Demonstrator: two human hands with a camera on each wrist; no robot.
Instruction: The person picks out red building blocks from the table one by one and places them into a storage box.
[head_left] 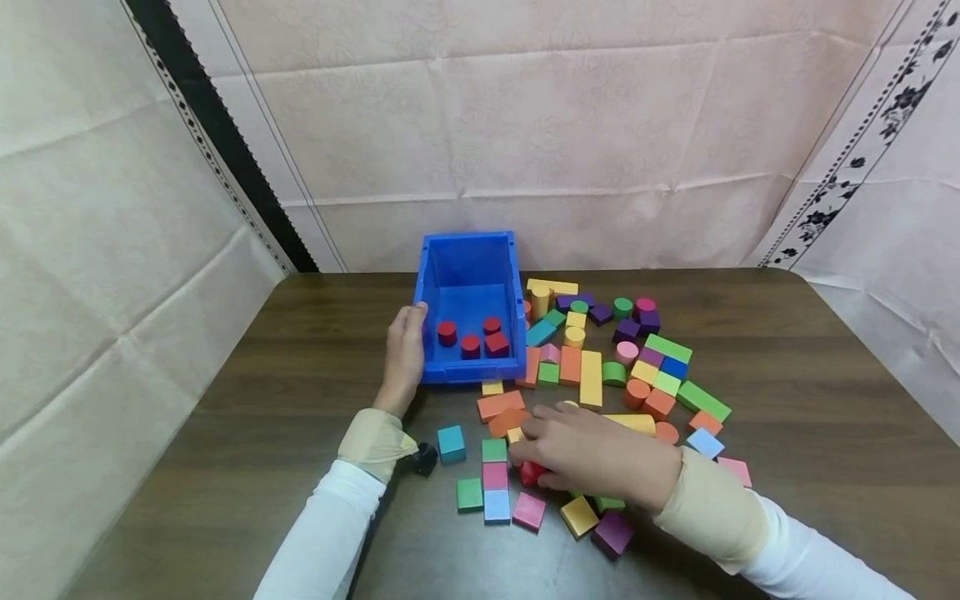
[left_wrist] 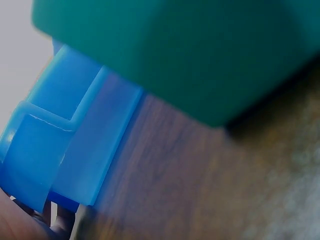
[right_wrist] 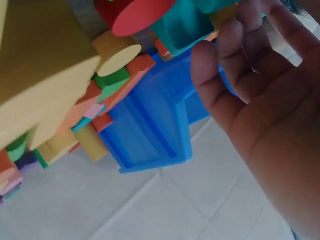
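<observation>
The red block (head_left: 530,474) sits on the worktop (head_left: 787,350) at the near edge of the scattered pile, just under the fingers of my right hand (head_left: 592,454), which lies over it with the fingers curled down toward it; I cannot tell from here whether I actually have it pinched or am only touching it. Around it lie a pink block (head_left: 495,476), a green one (head_left: 494,450), a light blue one (head_left: 497,506) and a magenta one (head_left: 528,510), all close together, with a teal cube (head_left: 451,443) a little further to the left. My left hand (head_left: 405,358) is well apart from the right, resting against the left wall of the blue bin (head_left: 470,250), thumb at its rim and fingers relaxed along the side. The bin stands at the back of the worktop and has four red pieces (head_left: 471,337) lying on its floor. To its right spreads the rest of the pile: yellow, orange, green and purple blocks and cylinders (head_left: 600,350).
</observation>
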